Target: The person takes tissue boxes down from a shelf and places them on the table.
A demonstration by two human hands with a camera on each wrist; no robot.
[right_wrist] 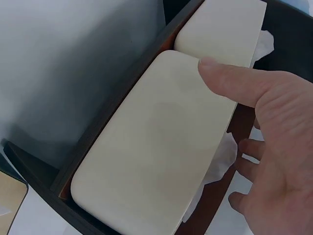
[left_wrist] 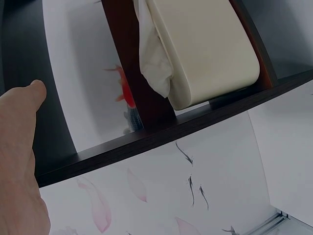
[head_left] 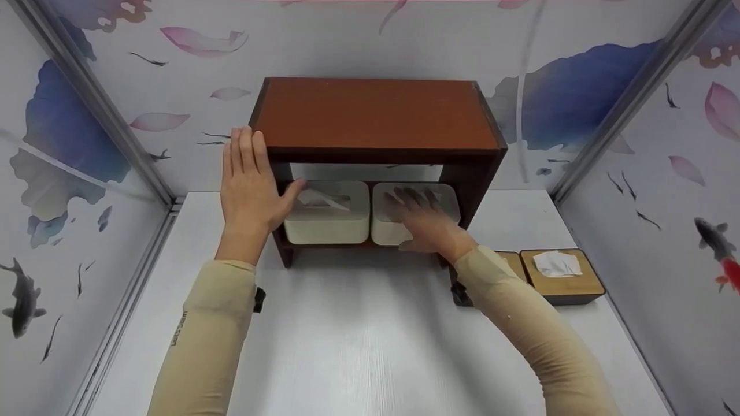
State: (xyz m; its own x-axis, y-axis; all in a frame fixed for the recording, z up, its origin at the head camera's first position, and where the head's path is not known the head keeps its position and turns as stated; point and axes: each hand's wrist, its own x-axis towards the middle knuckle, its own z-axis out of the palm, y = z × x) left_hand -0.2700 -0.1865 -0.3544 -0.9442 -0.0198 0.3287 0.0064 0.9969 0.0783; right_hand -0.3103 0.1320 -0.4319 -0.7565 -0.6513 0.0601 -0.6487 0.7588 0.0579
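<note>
A brown wooden shelf [head_left: 376, 112] with dark side panels stands on the table. Two cream tissue boxes sit side by side on its lower board, the left box [head_left: 326, 230] and the right box [head_left: 386, 231]. My left hand [head_left: 248, 188] lies along the shelf's left side, its fingers straight up and the thumb spread toward the left box. Over the top of the right box is my right hand [head_left: 430, 222], blurred, palm down with fingers extended. In the right wrist view its thumb [right_wrist: 234, 83] overlaps the front edge, and loose fingers hover near the tissue [right_wrist: 222, 159].
Right of the shelf, partly behind the right forearm, two dark boxes with wood-coloured lids stand on the white table [head_left: 347, 335]; a tissue [head_left: 558, 264] sticks out of the outer box [head_left: 569, 299]. Printed panels [head_left: 370, 34] enclose the back and sides.
</note>
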